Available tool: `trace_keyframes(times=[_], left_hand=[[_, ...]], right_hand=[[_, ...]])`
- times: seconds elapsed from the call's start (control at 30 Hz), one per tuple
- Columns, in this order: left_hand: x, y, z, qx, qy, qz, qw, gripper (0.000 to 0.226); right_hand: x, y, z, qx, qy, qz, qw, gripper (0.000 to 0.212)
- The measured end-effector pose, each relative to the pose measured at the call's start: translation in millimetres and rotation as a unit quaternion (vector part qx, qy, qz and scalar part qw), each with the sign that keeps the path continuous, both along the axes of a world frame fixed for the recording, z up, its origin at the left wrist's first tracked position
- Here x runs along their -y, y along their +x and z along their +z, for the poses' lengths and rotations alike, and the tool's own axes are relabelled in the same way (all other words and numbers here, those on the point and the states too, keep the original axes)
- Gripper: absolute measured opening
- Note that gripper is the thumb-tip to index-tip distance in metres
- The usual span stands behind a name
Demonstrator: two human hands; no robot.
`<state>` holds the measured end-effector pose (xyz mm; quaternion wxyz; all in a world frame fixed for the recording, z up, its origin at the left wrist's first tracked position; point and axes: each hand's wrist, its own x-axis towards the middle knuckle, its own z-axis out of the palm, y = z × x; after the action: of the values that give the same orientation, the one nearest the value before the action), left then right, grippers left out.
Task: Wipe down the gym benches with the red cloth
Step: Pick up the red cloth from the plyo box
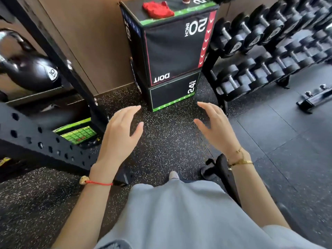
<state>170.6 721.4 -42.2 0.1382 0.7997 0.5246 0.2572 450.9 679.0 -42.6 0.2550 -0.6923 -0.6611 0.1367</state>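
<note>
Our left hand (122,128) and right hand (217,126) hang spread and empty, fingers loose, above the speckled floor (167,141) in front of the stacked plyo boxes (172,51); we judge they are raised ready to reach, since nothing is picked up yet. The red cloth (158,9) lies crumpled on top of the boxes, well beyond both hands. The dumbbell rack (269,51) stands right of the boxes

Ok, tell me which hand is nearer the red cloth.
Left, narrowly. The left hand hangs open below the red cloth, slightly leftward; the right hand hangs open below it, further rightward. Neither touches it.
</note>
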Motion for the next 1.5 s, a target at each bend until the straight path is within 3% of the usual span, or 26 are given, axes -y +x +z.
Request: trace_keyframes(times=[0.3,0.63,0.97,1.5], left_hand=[[-152.3,48.1,3.3,-0.002,0.0,0.065,0.998,0.045],[-352.1,85.1,-16.7,-0.009,0.003,0.055,0.998,0.043],[-563.0,112.7,-4.6,-0.002,0.028,0.054,0.998,0.044],[-731.5,164.8,-31.5,-0.016,-0.013,0.11,0.994,0.041]], right_hand=[[-182.8,48.8,7.8,0.011,-0.016,0.058,0.998,0.049],[-382.6,73.5,-13.4,-0.009,-0.024,0.06,0.998,0.049],[-596.9,102.4,1.8,-0.012,0.01,0.05,0.999,0.049],[-798.9,141.8,-29.6,-0.009,-0.018,0.077,0.997,0.045]])
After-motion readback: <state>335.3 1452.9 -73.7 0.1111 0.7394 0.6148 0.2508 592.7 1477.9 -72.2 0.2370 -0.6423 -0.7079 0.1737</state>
